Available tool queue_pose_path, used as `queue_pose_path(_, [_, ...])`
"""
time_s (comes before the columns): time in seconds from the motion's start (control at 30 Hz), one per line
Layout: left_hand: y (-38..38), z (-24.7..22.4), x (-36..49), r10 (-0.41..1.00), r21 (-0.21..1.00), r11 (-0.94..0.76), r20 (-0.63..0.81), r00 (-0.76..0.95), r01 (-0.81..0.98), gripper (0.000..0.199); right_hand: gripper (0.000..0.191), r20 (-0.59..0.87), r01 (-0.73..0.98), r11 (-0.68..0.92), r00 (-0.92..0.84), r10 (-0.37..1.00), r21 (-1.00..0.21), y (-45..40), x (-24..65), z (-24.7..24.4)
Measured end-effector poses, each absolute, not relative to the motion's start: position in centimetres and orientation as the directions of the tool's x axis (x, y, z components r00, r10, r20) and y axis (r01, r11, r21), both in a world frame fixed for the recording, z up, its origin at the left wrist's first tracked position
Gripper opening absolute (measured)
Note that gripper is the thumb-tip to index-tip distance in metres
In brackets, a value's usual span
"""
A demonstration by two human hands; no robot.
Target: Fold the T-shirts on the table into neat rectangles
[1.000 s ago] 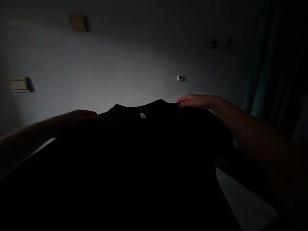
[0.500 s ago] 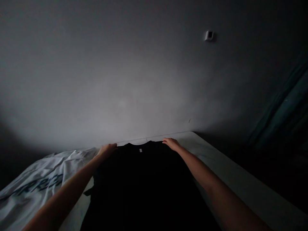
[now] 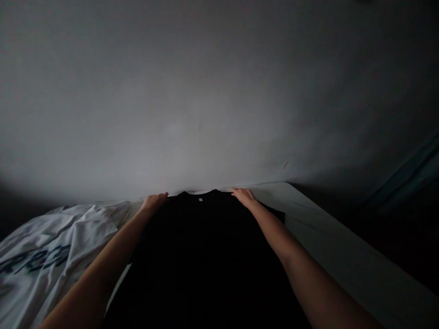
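A T-shirt (image 3: 202, 256) lies on a bed (image 3: 343, 242) (another shirt (image 3: 51, 246) on its left).

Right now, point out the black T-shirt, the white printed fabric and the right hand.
black T-shirt (image 3: 200, 224), head view, just below the collar
white printed fabric (image 3: 41, 258), head view, on its dark lettering
right hand (image 3: 244, 197), head view, back of the hand

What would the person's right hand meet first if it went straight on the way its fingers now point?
The right hand points left along the top edge of the black T-shirt, so it would probably meet the shirt's collar first, though depth is hard to judge in this dim view.
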State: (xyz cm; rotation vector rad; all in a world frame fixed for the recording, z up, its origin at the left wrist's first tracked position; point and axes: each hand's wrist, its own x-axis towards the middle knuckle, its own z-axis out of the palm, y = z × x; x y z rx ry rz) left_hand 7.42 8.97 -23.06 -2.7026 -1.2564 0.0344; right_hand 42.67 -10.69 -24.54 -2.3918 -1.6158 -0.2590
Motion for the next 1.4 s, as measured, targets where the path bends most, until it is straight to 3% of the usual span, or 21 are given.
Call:
queue_pose_path(0.13, [7.4,-23.2,8.9,0.757,-0.181,-0.616,0.133,0.640,0.767,0.041,0.032,0.233,0.913,-0.405,0.384,0.893,0.047,-10.3,39.8,-23.9])
queue_pose_path(0.27, [2.4,-23.9,11.8,0.752,-0.159,-0.615,0.176,0.636,0.772,0.040,0.036,0.174,0.876,-0.480,0.481,0.859,-0.048,-10.7,34.0,-24.5])
queue_pose_path(0.47, [-6.0,-27.7,13.2,0.735,0.029,-0.669,0.176,0.655,0.742,0.060,0.068,0.042,0.925,-0.328,0.342,0.939,-0.191,-13.0,27.6,-27.4])
queue_pose_path(0.6, [-5.1,-28.3,7.1,0.753,0.043,-0.653,0.132,0.644,0.756,0.058,0.062,0.033,0.966,-0.209,0.216,0.976,-0.155,-17.4,31.9,-27.8])
queue_pose_path(0.73, [-4.6,-26.8,2.2,0.796,-0.024,-0.593,0.135,0.591,0.805,0.056,0.064,-0.028,0.916,-0.395,0.394,0.919,-0.073,-20.8,35.5,-26.1])
queue_pose_path(0.83, [-8.1,-26.2,3.4,0.808,-0.047,-0.559,0.195,0.556,0.828,0.055,0.061,0.050,0.900,-0.432,0.436,0.899,-0.061,-20.5,31.7,-25.6])
queue_pose_path(0.93, [-12.4,-26.5,5.9,0.718,0.025,-0.679,0.233,0.656,0.734,0.056,0.058,0.099,0.945,-0.285,0.302,0.948,-0.159,-19.7,25.4,-26.4])
queue_pose_path(1.0, [-13.7,-26.9,5.6,0.648,0.049,-0.757,0.186,0.738,0.652,0.054,0.057,0.080,0.964,-0.166,0.186,0.979,-0.208,-20.4,23.0,-27.2])
queue_pose_path(1.07, [-13.5,-27.2,3.1,0.652,0.043,-0.756,0.128,0.747,0.653,0.053,0.056,0.066,0.969,-0.143,0.159,0.985,-0.200,-22.5,23.5,-27.7])
queue_pose_path(1.2, [-12.1,-27.3,-6.2,0.712,0.066,-0.701,0.121,0.691,0.710,0.052,0.053,0.124,0.919,-0.364,0.383,0.915,-0.150,-29.8,29.6,-27.6])
queue_pose_path(1.3, [-13.6,-27.5,-12.6,0.733,0.096,-0.674,0.206,0.648,0.732,0.048,0.047,0.267,0.826,-0.529,0.564,0.782,-0.196,-35.3,33.0,-27.8])
queue_pose_path(1.4, [-16.1,-27.3,-15.6,0.878,0.120,-0.464,0.195,0.437,0.878,0.054,0.038,0.273,0.707,-0.663,0.707,0.652,-0.248,-38.9,33.0,-28.1])
